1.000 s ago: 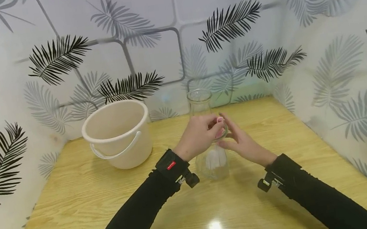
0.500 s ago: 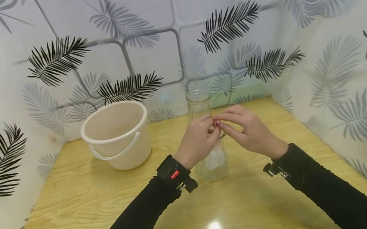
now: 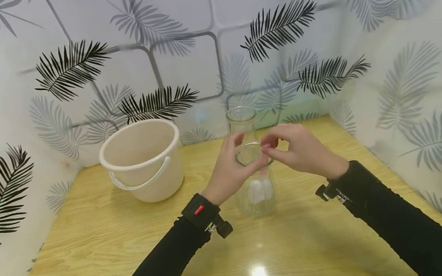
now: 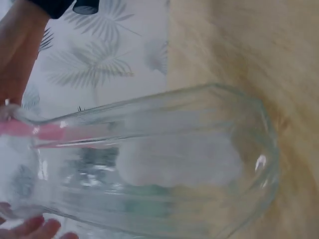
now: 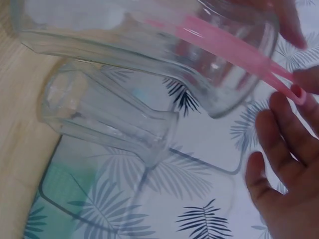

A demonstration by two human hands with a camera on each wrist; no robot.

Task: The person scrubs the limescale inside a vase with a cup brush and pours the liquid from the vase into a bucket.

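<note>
A clear glass vase (image 3: 241,197) stands upright on the table with a bottle brush inside. Its pink handle (image 5: 224,47) rises out of the mouth, and the white, sponge-like head (image 4: 179,157) sits low in the glass. My left hand (image 3: 229,169) curves round the vase's neck, thumb in front at the rim and fingers at the far left side. With thumb and fingers, my right hand (image 3: 305,153) pinches the looped end of the handle at the right of the rim. In the right wrist view, the right fingers hold that loop just outside the mouth.
Close behind the first vase stands a second glass vase (image 3: 242,119). A cream bucket (image 3: 159,177) with its handle hanging in front is at the back left of the wooden table (image 3: 105,244). Leaf-patterned sheeting (image 3: 173,15) lines the back and sides.
My left hand has left the brush handle and spread round the vase's neck, showing the mouth. My right hand has come over from beside the rim and now holds the handle's end.
</note>
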